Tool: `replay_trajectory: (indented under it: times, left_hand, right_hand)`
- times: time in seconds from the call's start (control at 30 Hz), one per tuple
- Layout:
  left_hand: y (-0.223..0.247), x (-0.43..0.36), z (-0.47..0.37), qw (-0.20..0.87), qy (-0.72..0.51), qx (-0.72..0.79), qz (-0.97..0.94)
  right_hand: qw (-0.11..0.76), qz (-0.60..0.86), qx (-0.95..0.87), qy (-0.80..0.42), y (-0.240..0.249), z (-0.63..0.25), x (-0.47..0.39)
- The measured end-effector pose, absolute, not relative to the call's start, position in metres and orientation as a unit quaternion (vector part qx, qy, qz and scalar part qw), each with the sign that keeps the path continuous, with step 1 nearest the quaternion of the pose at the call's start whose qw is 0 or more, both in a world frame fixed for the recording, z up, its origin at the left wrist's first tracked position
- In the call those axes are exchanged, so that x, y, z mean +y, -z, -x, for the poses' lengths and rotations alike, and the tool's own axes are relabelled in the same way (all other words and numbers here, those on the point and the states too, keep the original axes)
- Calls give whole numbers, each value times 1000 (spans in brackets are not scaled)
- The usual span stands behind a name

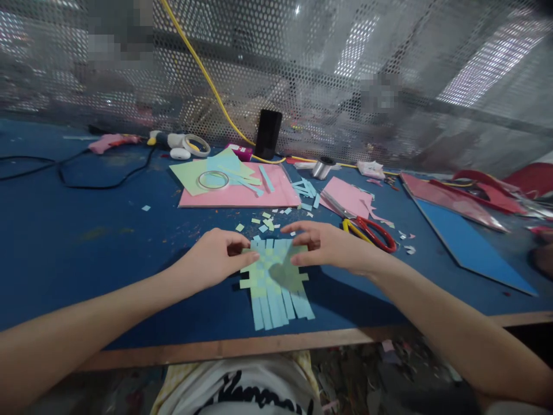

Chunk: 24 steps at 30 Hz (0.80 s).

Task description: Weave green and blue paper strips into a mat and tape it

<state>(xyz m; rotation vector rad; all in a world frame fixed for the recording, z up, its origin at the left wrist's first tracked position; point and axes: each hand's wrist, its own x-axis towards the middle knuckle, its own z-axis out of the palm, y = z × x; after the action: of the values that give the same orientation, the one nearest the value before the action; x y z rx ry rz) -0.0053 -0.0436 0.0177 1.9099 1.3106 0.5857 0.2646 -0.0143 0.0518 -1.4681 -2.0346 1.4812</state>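
A woven mat of light blue and pale green paper strips [270, 288] lies flat near the table's front edge, its loose blue ends pointing toward me. My left hand [218, 256] touches the mat's upper left edge, thumb on the paper and fingers curled at its side; they close on the edge. Over the upper right edge is my right hand [322, 248], thumb and fingers apart, with the thumb tip at the paper. Its shadow falls across the weave. Small paper scraps [268, 223] are scattered just beyond the mat.
Behind lie pink and green sheets [239, 199] with a tape ring [212, 180] on top. Red and yellow scissors [375, 233] rest right of my right hand. Farther off are a black phone [268, 134], a pink glue gun [113, 142] and a blue board [470, 245].
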Motion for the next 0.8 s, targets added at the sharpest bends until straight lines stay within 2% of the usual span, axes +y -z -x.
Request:
replay_trajectory:
  times: [0.1,0.27,0.43,0.67,0.8]
  left_hand:
    - [-16,-42,4,379,-236,516,-731]
    - [-13,-41,3,412,-247,520,-707]
    - [-16,-45,-1,417,-251,511,-709]
    - [-15,-49,-4,397,-253,498,-728]
    - [-13,-48,-4,390,-250,496,-735]
  right_hand:
    - [140,500,-684,-512,-50,-260,-11]
    - [91,495,-715,-485,-52,-268,-5]
    - [80,504,-736,-446,-53,-277,-8]
    - [147,439,-843,-276,-68,-251,-9]
    - [111,389,-860,-310,-66,-225,-7]
